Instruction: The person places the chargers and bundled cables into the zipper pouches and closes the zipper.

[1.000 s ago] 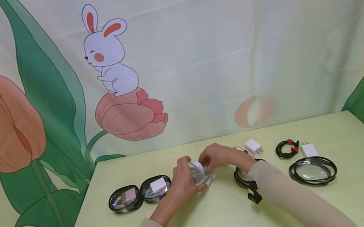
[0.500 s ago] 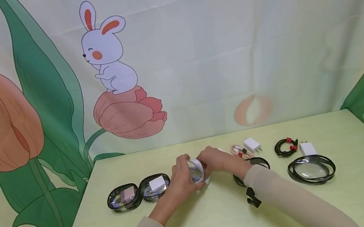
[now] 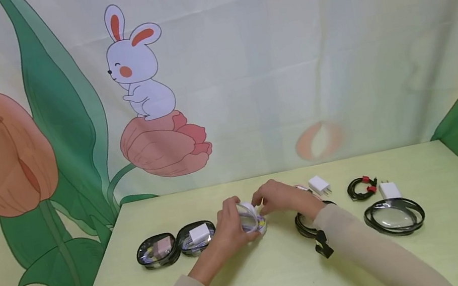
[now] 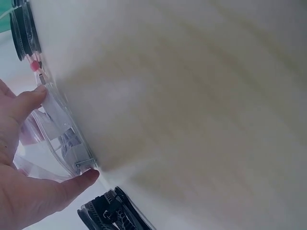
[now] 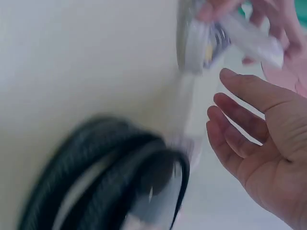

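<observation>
My left hand (image 3: 227, 227) grips a small clear case with white edging (image 3: 248, 215), standing tilted on the table with its lid raised. In the left wrist view, thumb and fingers clasp this clear case (image 4: 67, 139) at both ends. A bluish coiled cable with a yellow patch shows inside the case (image 5: 194, 50) in the right wrist view. My right hand (image 3: 276, 196) hovers just right of the case's opening. Nothing lies between the loosely bent fingers of the right hand (image 5: 268, 139), as the right wrist view shows.
Two black-edged clear cases (image 3: 156, 252) with adapters inside lie left on the table (image 3: 280, 277). Right lie a black-edged case (image 3: 303, 226) partly under my arm, a white charger (image 3: 319, 184), a black coiled cable (image 3: 360, 190) with red ties, another charger (image 3: 389, 190) and another black-edged case (image 3: 394, 217).
The right hand, earlier at the case's opening with something red at its fingers, has drawn back slightly and is now bare. Yellow now shows inside the case. The left hand has held its place.
</observation>
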`<action>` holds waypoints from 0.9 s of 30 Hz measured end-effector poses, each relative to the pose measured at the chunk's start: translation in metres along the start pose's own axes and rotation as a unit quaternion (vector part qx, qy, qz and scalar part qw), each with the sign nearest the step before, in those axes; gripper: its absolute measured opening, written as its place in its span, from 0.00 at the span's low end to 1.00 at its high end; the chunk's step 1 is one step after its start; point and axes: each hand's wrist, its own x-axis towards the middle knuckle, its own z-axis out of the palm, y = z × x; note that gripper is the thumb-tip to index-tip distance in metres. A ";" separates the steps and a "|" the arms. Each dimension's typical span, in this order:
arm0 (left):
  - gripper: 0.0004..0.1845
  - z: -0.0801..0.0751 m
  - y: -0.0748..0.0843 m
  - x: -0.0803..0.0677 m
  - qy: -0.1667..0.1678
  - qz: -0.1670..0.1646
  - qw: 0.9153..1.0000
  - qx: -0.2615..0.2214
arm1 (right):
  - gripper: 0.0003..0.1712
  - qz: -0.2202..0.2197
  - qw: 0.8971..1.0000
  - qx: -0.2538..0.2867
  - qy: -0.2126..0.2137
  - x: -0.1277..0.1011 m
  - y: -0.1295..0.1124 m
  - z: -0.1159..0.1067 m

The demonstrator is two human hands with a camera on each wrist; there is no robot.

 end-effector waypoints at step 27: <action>0.52 0.003 0.002 0.001 0.000 -0.003 1.000 0.014 | 0.32 0.110 0.992 -0.057 0.033 0.016 0.039 0.015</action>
